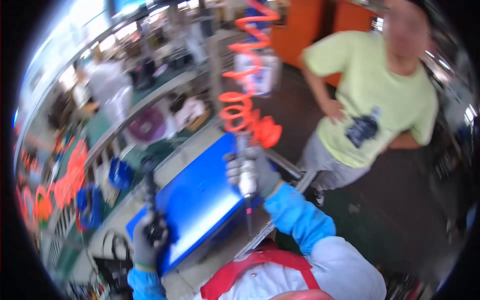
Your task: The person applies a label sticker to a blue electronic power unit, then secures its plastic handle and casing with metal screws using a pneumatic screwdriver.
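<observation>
My right hand, in a grey glove and blue sleeve, is closed round a silver air screwdriver. The tool's thin bit points down toward me, and an orange coiled hose runs up from its other end. On the left, my gloved left hand is closed round a dark, long, knobbly thing that stands out past the fingers; blur hides its kind. Between my hands lies a glossy blue panel, with my left hand at its near left edge and the screwdriver over its right side.
A person in a yellow-green shirt stands at the far right, beyond a metal frame bar. Blue bins and orange coiled hose hang by a rail at the left. A dark bag sits lower left. Orange cabinets stand behind.
</observation>
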Available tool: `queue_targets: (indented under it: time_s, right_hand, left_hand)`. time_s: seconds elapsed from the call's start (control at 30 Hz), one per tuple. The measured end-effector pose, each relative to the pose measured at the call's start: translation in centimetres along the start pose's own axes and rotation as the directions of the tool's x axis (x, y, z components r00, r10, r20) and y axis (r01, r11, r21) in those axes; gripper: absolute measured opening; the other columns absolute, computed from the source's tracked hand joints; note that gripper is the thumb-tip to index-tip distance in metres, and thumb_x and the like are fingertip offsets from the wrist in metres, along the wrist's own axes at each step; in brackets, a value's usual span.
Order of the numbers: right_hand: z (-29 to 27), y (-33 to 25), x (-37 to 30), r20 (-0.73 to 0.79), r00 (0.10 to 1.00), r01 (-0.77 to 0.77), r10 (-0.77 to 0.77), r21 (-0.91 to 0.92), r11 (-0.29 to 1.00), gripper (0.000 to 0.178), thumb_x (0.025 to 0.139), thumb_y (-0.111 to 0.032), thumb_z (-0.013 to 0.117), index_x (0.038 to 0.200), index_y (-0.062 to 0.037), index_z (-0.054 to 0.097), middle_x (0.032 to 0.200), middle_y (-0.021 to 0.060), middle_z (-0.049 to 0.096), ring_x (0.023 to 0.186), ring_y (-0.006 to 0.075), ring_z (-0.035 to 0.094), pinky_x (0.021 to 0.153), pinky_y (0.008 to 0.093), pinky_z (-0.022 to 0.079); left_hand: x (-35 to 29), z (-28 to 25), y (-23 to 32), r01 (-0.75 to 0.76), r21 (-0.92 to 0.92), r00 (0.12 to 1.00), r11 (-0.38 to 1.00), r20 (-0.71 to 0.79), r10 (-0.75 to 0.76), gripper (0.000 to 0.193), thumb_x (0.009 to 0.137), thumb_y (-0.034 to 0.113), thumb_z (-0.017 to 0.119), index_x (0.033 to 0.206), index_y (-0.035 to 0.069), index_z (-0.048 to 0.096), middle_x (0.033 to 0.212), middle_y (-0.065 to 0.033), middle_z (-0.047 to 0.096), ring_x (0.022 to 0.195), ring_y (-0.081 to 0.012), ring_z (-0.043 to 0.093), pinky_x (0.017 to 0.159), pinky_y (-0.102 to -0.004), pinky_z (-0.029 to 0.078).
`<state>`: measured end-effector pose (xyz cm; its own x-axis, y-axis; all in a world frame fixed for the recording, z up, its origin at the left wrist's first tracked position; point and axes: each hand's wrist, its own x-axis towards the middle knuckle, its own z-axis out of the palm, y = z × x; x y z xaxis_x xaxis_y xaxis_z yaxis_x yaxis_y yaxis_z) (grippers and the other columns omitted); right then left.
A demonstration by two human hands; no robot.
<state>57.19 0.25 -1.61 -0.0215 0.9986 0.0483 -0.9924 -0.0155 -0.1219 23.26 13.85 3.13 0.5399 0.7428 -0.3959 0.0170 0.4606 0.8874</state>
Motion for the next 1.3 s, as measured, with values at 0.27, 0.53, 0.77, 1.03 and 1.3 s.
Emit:
queue_targets:
  time_s: [0.27,0.53,0.77,1.03,1.3]
  right_hand:
    - [0.0,-1.2,-1.1,-0.031,0.999,0.033,-0.034,-0.039,0.999,0.039,0.082,-0.024,0.062,0.11,0.0022,0.056,0.074,0.0044,0.058,0.066,0.0189,0.058,0.063,0.039,0.052]
    - [-0.4,-1.2,-0.4,-0.009,1.0,0.01,-0.01,0.018,1.0,0.039,0.083,-0.022,0.063,0.111,0.0035,0.056,0.075,0.0084,0.065,0.066,0.0238,0.063,0.064,0.0445,0.056]
    - [-1.1,-1.7,-0.4,0.003,1.0,-0.001,0.001,-0.013,1.0,0.038,0.083,-0.023,0.062,0.11,0.0026,0.057,0.075,0.0074,0.064,0.067,0.0241,0.064,0.065,0.0439,0.055]
    - [-0.3,-1.1,-0.6,-0.017,1.0,0.022,-0.023,-0.018,1.0,0.035,0.084,-0.023,0.061,0.109,0.0023,0.059,0.076,0.0083,0.065,0.068,0.0246,0.063,0.064,0.0444,0.055]
    - [-0.4,-0.9,-0.2,-0.018,1.0,0.005,-0.005,-0.003,1.0,0.037,0.083,-0.022,0.062,0.11,0.0023,0.058,0.077,0.0081,0.065,0.067,0.0243,0.064,0.064,0.0449,0.056]
  left_hand:
    - [-1.7,3.2,0.3,-0.087,-0.052,0.993,0.995,0.071,0.091,0.044,0.094,0.036,0.052,0.116,-0.002,0.054,0.079,-0.0063,0.058,0.056,-0.011,0.056,0.036,-0.0158,0.039]
    - [-2.2,3.8,0.4,-0.121,-0.032,0.992,0.992,0.04,0.122,0.043,0.094,0.035,0.053,0.115,-0.003,0.054,0.08,-0.0063,0.058,0.056,-0.0103,0.055,0.036,-0.016,0.039]
    - [-0.5,2.4,-0.1,-0.12,-0.024,0.989,0.992,0.079,0.122,0.044,0.094,0.034,0.051,0.117,-0.003,0.053,0.081,-0.0087,0.06,0.058,-0.0138,0.058,0.038,-0.0183,0.037]
    - [-1.1,2.1,0.0,-0.089,-0.179,0.99,0.98,0.089,0.106,0.04,0.098,0.035,0.051,0.118,0.001,0.056,0.085,-0.0042,0.06,0.066,-0.0095,0.059,0.041,-0.0147,0.042]
    - [-1.4,1.4,-0.3,-0.065,-0.254,0.997,0.965,0.031,0.075,0.044,0.099,0.038,0.051,0.122,0.001,0.056,0.089,-0.005,0.061,0.069,-0.0103,0.06,0.046,-0.0153,0.046]
